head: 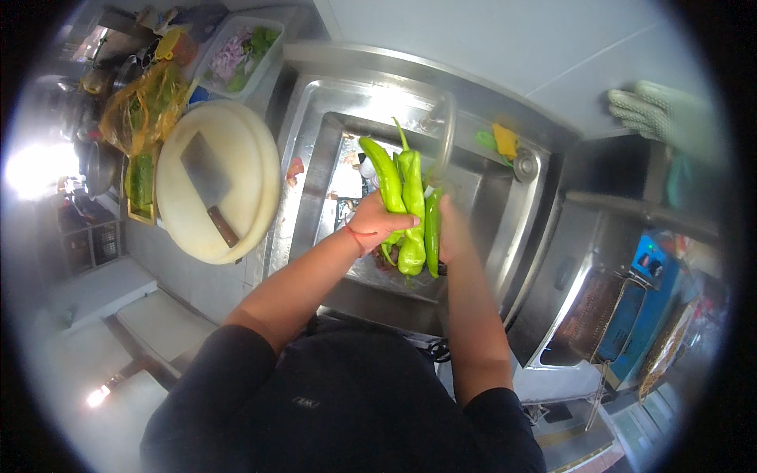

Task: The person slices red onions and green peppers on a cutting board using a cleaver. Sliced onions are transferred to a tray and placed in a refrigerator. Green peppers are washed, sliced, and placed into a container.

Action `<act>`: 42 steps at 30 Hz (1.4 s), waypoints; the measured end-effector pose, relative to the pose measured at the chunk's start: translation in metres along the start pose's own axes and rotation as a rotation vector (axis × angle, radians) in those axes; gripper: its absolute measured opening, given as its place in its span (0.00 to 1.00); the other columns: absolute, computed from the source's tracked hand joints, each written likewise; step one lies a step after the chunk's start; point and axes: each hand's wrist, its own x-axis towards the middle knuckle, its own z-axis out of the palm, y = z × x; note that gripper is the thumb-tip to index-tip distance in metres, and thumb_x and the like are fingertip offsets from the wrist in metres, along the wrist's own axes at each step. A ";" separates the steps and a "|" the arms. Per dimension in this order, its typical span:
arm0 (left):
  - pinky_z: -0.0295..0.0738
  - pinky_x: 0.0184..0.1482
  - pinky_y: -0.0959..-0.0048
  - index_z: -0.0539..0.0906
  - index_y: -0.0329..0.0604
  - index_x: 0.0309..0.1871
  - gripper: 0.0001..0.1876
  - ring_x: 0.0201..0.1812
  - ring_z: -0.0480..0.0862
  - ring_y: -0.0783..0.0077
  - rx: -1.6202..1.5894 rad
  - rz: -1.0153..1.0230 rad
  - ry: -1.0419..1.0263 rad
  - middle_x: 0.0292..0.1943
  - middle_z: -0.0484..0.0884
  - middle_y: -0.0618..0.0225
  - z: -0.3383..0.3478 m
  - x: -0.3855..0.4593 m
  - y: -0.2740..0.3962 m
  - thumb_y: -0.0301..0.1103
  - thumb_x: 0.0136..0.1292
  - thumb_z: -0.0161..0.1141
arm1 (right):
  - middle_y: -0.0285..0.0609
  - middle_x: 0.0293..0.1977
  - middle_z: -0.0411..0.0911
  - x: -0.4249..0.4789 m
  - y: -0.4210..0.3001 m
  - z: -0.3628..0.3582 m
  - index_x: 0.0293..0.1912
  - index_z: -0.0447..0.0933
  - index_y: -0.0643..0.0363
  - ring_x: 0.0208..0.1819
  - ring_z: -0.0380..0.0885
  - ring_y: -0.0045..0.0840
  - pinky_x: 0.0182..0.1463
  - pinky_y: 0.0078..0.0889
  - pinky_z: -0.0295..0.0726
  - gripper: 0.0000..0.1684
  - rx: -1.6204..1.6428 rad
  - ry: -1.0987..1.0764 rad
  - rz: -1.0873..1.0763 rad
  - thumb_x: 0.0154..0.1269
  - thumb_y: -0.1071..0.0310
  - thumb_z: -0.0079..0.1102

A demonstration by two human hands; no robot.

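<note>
Over a stainless steel sink, my left hand is closed around several long green peppers, its thumb lying across them. A red cord circles that wrist. My right hand, blurred, is at the right side of the bunch, against or close to another green pepper; its fingers are mostly hidden, so its hold is unclear. The curved metal faucet reaches down just beyond the peppers. Scraps and a clear plastic sheet or bag lie in the basin below, partly covered by my hands and the peppers.
Left of the sink, a cleaver rests on a round white cutting board. Beyond it are a yellow plastic bag of green vegetables and a tub of chopped onion and greens. A fryer basket and a textured glove are at right.
</note>
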 end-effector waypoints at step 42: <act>0.82 0.52 0.60 0.82 0.48 0.63 0.24 0.53 0.87 0.66 -0.209 -0.638 -0.067 0.53 0.89 0.66 -0.023 -0.056 -0.117 0.40 0.64 0.72 | 0.48 0.62 0.77 -0.040 0.108 -0.073 0.75 0.62 0.59 0.54 0.83 0.35 0.55 0.41 0.85 0.35 -0.310 0.109 0.487 0.73 0.66 0.62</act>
